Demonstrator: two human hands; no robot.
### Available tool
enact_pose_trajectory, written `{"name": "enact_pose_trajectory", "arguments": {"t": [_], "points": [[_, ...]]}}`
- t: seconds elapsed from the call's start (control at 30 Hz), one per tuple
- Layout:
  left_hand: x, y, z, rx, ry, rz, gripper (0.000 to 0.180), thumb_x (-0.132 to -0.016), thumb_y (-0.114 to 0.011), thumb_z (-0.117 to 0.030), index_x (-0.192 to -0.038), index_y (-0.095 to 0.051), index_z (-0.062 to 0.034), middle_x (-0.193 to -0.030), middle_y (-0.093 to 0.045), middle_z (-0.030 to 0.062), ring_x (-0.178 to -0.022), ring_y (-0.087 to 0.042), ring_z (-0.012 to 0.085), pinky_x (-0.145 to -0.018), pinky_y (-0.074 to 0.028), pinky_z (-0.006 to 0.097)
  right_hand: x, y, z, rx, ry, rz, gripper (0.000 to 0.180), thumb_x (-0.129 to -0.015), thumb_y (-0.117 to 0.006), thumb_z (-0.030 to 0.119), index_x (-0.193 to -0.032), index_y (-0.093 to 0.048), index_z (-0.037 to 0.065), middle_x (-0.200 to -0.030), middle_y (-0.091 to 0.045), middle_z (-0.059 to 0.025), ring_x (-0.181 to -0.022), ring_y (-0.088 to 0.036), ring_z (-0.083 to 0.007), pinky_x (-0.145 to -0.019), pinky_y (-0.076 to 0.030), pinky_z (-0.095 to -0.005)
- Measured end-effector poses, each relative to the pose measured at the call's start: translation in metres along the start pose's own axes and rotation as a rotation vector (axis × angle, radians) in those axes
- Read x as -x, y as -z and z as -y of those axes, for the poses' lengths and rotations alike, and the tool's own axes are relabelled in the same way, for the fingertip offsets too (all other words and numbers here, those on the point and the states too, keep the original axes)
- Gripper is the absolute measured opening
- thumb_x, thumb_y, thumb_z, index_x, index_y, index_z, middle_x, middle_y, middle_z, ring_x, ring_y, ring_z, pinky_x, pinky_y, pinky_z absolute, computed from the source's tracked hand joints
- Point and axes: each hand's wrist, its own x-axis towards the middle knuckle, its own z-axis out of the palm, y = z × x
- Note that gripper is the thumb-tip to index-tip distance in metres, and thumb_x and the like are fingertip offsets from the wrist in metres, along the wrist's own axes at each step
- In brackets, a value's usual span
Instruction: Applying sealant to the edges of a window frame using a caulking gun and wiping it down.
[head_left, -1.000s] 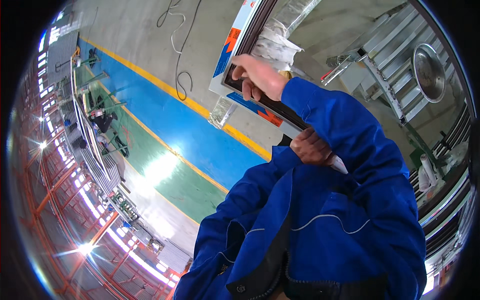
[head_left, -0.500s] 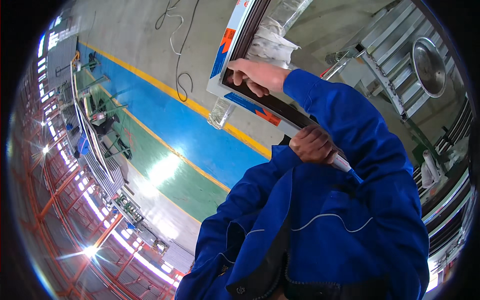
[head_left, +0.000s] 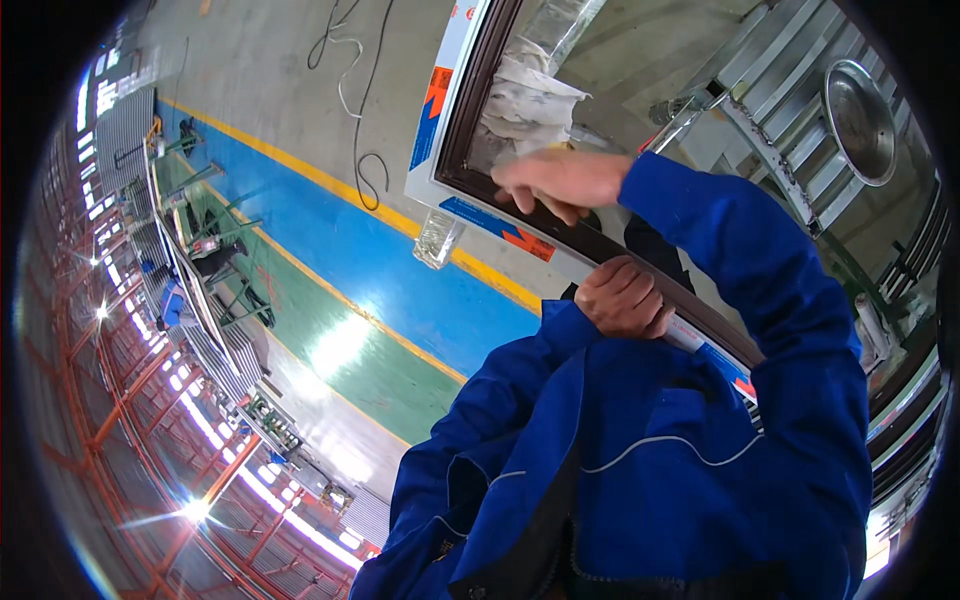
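A dark brown frame (head_left: 465, 135), its outer faces covered in white film with blue and orange printing, lies in front of me with one corner at upper left. My right hand (head_left: 560, 182) is over its near side, close to the corner. The fingers are apart and bent downward, slightly blurred, with nothing visible in them. My left hand (head_left: 622, 298) is closed at the near edge of the frame, by my jacket; whatever is inside its curled fingers is hidden. A crumpled white cloth (head_left: 525, 105) lies inside the corner, beyond my right hand.
Plastic-wrapped bar (head_left: 438, 238) juts out under the frame's corner. To the right is a metal rack (head_left: 775, 130) with a round metal basin (head_left: 858, 122) on it. A dark cable (head_left: 368, 120) loops across the floor at the upper left. Workbenches stand farther left.
My right hand has moved from the frame's corner to the right along the near side, lifting off the corner. The left hand stays about where it was, still closed.
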Motion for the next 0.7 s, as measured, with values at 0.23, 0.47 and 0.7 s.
{"name": "enact_pose_trajectory", "arguments": {"t": [0.23,0.47,0.7], "points": [[-0.003,-0.008,0.005,0.061,-0.033,-0.143,0.024,-0.074,-0.061,-0.033,-0.069,-0.057,-0.0097,-0.073,-0.062,0.0065,-0.066,-0.063,0.0213,-0.073,-0.054,0.036,0.016,-0.006,-0.015,0.290,0.193,0.012,0.057,-0.095,-0.041,0.048,-0.103,-0.060,-0.005,-0.097,-0.063,-0.0169,-0.093,-0.057,-0.0259,-0.078,-0.046,-0.0341],[-0.005,-0.005,0.005,0.038,-0.041,-0.097,0.025,-0.075,-0.061,-0.033,-0.071,-0.058,-0.0081,-0.074,-0.063,0.0074,-0.066,-0.063,0.0214,-0.073,-0.054,0.036,-0.005,-0.012,0.001,0.284,0.258,-0.033,0.055,-0.094,-0.042,0.046,-0.109,-0.058,-0.005,-0.096,-0.061,-0.0233,-0.088,-0.056,-0.0328,-0.084,-0.043,-0.0367],[-0.024,0.006,0.004,0.084,-0.103,-0.064,0.034,-0.082,-0.058,-0.041,-0.082,-0.063,-0.0070,-0.077,-0.064,0.0083,-0.069,-0.064,0.0232,-0.075,-0.053,0.037,0.044,-0.007,0.007,0.487,0.213,-0.321,0.046,-0.090,-0.049,0.044,-0.089,-0.055,-0.001,-0.082,-0.058,-0.0222,-0.074,-0.054,-0.0336,-0.069,-0.043,-0.0430]]}}
